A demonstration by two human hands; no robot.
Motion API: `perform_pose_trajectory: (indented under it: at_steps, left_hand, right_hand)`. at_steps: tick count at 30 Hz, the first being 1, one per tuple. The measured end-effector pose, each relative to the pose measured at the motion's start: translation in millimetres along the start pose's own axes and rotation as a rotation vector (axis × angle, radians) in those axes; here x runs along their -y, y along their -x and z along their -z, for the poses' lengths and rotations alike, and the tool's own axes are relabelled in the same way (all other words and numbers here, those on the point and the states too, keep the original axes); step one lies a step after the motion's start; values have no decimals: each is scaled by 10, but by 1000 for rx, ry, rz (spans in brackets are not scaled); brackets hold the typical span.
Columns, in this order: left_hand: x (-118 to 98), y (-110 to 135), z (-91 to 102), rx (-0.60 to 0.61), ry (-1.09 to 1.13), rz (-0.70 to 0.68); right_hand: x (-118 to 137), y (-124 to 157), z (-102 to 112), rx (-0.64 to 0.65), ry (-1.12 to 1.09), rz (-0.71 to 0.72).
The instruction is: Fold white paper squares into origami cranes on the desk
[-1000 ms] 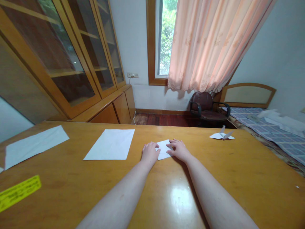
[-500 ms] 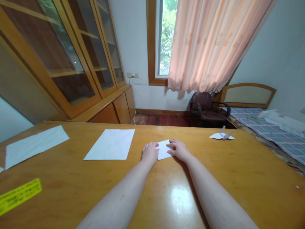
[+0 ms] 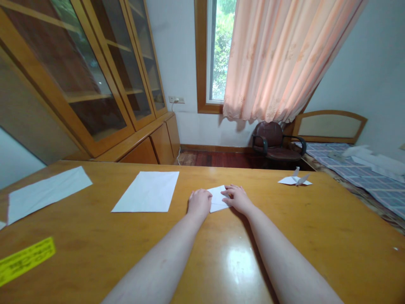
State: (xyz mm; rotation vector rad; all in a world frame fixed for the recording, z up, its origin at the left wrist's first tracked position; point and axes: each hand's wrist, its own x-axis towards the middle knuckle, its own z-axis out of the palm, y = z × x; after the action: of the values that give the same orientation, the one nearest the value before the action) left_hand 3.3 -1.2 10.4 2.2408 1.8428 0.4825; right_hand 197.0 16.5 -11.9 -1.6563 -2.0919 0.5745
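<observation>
A small folded piece of white paper (image 3: 218,197) lies on the wooden table between my two hands, with a crease line across its lower part. My left hand (image 3: 200,202) is closed at the paper's left edge, its fingertips and thumb on it. On the other side, my right hand (image 3: 236,197) grips the right edge, thumb and forefinger bent onto the paper. The undersides of the fingers are hidden. Farther right stands a folded white paper crane (image 3: 295,179), apart from both hands.
A flat white paper sheet (image 3: 147,192) lies left of my hands, with another white sheet (image 3: 49,194) farther left. A yellow label (image 3: 27,261) is at the lower left. Beyond the wooden table (image 3: 126,257) are a cabinet (image 3: 104,84), a chair (image 3: 270,141) and a bed (image 3: 354,156).
The fingers of my left hand have shifted slightly on the paper, and a crease across its lower part shows more clearly. The right hand has hardly moved.
</observation>
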Motion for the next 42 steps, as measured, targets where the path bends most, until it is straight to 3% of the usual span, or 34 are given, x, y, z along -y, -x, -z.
perform_pose_trajectory:
  at_steps: [5,11,20,29,42]
  left_hand:
    - [-38,42,-49,3,-52,-91]
    - [-102,100,-146,67,-45,-295]
    - [-216,179,-83,175,-26,-499]
    - [-203,197,-107,241,-63,-423]
    - [-125,165,-138,254,-8,-391]
  right_hand:
    - [1,1,-6,-13,-6,-3]
    - [-11,-6,-10,-19,-13,9]
    - [-49,-42,-43,-38,-37,-10]
    - [-112,-80,-47,-42,-167,-46]
    - [-94,-52,-40,-157,-148,-32]
